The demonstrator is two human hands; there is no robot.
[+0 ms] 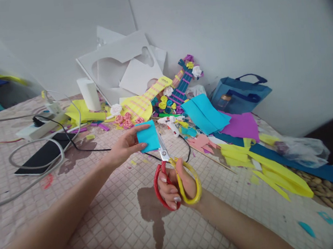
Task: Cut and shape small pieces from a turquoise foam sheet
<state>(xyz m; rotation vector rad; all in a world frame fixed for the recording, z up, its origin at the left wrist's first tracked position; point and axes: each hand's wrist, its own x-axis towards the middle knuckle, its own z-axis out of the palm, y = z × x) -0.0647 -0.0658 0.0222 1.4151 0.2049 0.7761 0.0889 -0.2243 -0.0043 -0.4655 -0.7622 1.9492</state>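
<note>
Pinched in my left hand (127,143) is a small rectangle of bright blue paper (148,136), held above the table. My right hand (177,184) grips a pair of scissors (164,153) with one red and one yellow handle, fingers through both loops. The metal blades point away from me at the paper's right edge; whether they are cutting into it I cannot tell. Just beyond lies a white glue gun (170,123) with a black cord. A larger blue paper sheet (202,114) and a purple sheet (242,126) rest to its right.
A yellow paper guitar (140,105) and a dark blue one (183,87) lean near white cut boards (119,48). At left are a power strip (43,125), a cable and a black tablet-like slab (47,153). Yellow strips (278,172) and a blue bag (240,95) are at right.
</note>
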